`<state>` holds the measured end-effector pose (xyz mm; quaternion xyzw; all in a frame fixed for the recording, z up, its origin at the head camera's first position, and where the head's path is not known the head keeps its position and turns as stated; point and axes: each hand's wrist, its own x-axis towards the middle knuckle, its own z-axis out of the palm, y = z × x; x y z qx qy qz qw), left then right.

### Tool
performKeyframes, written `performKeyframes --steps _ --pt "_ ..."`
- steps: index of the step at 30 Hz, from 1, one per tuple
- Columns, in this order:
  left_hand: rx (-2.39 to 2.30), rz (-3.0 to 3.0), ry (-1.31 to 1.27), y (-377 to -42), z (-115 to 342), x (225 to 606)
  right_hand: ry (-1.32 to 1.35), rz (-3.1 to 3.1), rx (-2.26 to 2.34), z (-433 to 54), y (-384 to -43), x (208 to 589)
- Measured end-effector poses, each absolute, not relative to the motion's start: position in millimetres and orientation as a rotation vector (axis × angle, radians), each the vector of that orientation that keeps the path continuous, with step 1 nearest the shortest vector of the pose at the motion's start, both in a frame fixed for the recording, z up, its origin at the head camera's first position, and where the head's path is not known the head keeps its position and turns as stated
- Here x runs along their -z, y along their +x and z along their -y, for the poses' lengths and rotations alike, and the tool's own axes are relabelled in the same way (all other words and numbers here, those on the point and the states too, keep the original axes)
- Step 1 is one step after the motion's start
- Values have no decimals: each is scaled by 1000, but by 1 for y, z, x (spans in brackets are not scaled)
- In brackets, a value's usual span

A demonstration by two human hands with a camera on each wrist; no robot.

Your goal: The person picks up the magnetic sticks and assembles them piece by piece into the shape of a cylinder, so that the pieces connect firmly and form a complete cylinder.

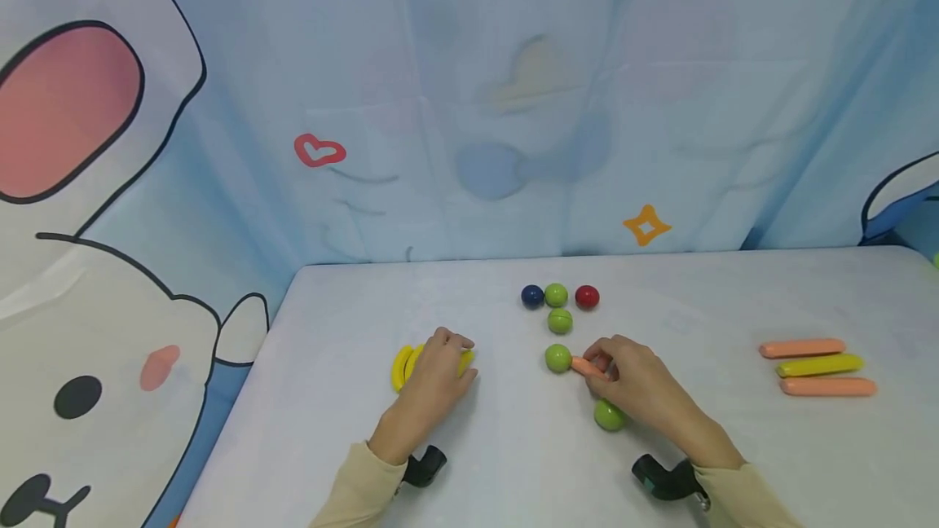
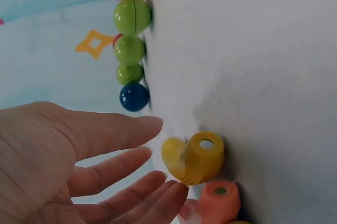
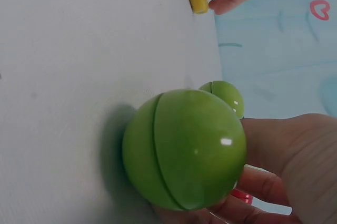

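Green ball (image 3: 184, 150) beside it, the right hand (image 1: 641, 383) pinches an orange stick (image 1: 584, 366).

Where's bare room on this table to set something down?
Bare tabletop lies between the right hand and the three straight rods, and between the left hand and the green balls. It's crowded around those balls and the right hand's peach rod.

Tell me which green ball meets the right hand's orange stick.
The third green ball from the back, at the tip of the orange stick; the first and second sit farther back, the fourth nearer the camera.
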<state>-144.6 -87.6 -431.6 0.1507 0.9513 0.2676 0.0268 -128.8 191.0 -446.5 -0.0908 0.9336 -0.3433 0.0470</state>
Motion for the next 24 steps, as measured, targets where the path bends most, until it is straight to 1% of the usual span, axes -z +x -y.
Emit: performKeyframes --steps 14,24 --pt "-849 -2805 513 -140 75 434 -238 -2835 1049 -197 -124 447" --pt "-835 -2871 648 -144 51 440 -239 -2828 1039 -186 -122 446"
